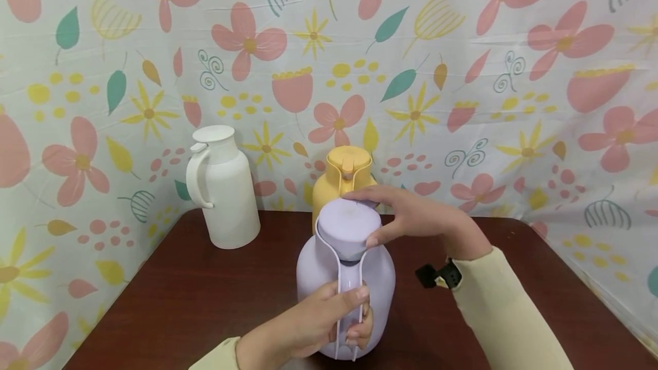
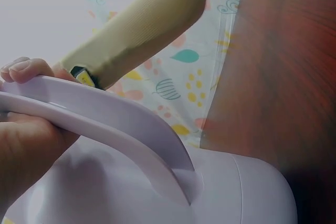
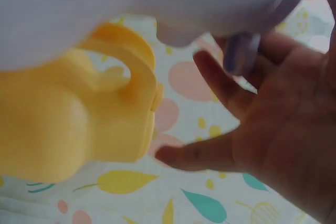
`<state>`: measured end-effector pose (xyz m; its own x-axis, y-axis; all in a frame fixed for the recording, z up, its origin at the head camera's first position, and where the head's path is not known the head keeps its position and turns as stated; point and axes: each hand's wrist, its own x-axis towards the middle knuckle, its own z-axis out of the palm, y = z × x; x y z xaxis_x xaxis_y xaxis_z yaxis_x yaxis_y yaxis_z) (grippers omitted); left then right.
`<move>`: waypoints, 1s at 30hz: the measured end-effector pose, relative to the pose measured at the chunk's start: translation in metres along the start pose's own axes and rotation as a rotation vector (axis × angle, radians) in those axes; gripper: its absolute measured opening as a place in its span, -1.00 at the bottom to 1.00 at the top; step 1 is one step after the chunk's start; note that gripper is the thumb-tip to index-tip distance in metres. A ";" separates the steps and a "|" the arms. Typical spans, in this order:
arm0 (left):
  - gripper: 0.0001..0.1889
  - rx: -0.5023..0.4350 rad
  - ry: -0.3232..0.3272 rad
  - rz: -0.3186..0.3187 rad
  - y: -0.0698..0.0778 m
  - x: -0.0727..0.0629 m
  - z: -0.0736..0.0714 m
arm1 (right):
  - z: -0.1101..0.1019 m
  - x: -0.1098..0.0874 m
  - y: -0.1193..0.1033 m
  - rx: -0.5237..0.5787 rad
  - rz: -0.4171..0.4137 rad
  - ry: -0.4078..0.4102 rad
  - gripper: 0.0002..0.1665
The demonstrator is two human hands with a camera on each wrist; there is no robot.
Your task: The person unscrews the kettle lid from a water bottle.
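Note:
A lavender vacuum jug (image 1: 379,287) stands at the near middle of the table, its handle (image 1: 349,281) facing me. My left hand (image 1: 316,318) grips that handle, fingers and thumb wrapped round it. In the left wrist view the looped handle (image 2: 152,129) runs down from the fingers to the body. On top, my right hand (image 1: 418,216) holds the round lavender lid (image 1: 346,220), thumb at its near right edge and fingers across its far side. A dark band shows under the lid. The right wrist view has several fingers of the right hand (image 3: 283,108) spread out below the jug.
Close behind the lavender jug is a yellow jug (image 1: 321,187), partly hidden by it. A white jug (image 1: 231,204) stands at the back left, handle to the left. The dark red-brown table (image 1: 216,301) meets a floral sheet (image 1: 462,73) behind and at the sides.

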<state>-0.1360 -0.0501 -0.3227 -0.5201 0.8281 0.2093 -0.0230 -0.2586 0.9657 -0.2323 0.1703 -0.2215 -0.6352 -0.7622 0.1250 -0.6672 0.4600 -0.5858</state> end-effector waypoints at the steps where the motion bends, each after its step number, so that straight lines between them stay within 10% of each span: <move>1: -0.36 0.001 0.002 -0.001 -0.001 0.000 0.000 | -0.004 0.003 0.000 0.012 -0.006 -0.041 -0.07; 8: -0.39 -0.004 0.001 0.007 -0.004 0.001 0.000 | -0.031 0.023 -0.002 0.018 -0.001 -0.299 0.03; 13: -0.38 0.007 0.006 -0.004 -0.001 0.000 0.001 | -0.033 0.018 -0.010 -0.050 0.055 -0.274 0.14; 17: -0.35 0.024 0.019 -0.022 0.000 0.000 0.001 | -0.014 0.003 -0.005 -0.005 0.068 -0.049 0.18; 25: -0.33 0.012 0.032 -0.023 0.001 -0.002 0.001 | 0.070 -0.023 -0.011 0.193 0.116 0.655 -0.20; 30: -0.28 0.021 0.028 -0.023 0.001 -0.001 0.002 | 0.101 -0.031 -0.024 0.164 0.222 0.763 -0.16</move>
<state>-0.1342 -0.0499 -0.3217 -0.5432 0.8195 0.1828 -0.0172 -0.2285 0.9734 -0.1576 0.1368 -0.2925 -0.8758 -0.1134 0.4691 -0.4669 0.4457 -0.7638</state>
